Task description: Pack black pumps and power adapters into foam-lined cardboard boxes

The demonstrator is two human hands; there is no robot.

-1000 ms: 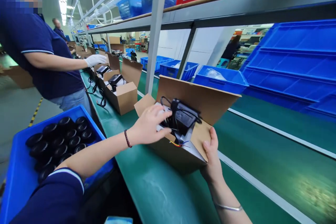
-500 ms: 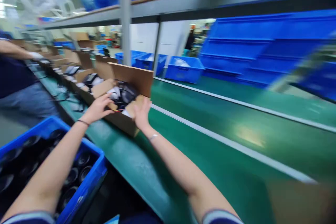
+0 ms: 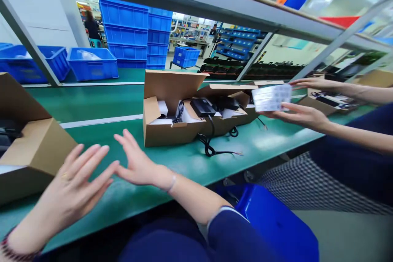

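My left hand [image 3: 69,190] hovers over the green work surface with its fingers spread and nothing held. Beside it my right hand [image 3: 136,163] is also empty, fingers apart. Nearest the left hand is an open cardboard box [image 3: 50,147] with dark contents, partly cut off by the picture's edge. To the right of my right hand stands another open cardboard box [image 3: 172,134], its lid up, with white inner pieces and a coiled black cable [image 3: 179,111]. A black power adapter [image 3: 202,107] lies across the neighbouring box, its cord [image 3: 208,147] hanging to the surface.
At right a co-worker's hands [image 3: 303,116] hold a white printed packet [image 3: 272,97] above more boxes. Blue crates [image 3: 124,32] are stacked behind the line. A blue bin [image 3: 276,221] stands below the table edge. A grey shelf beam [image 3: 184,0] crosses overhead.
The view has swung right along the line. Both my hands have come off the box they were touching, and that kind of open box now stands at the left.
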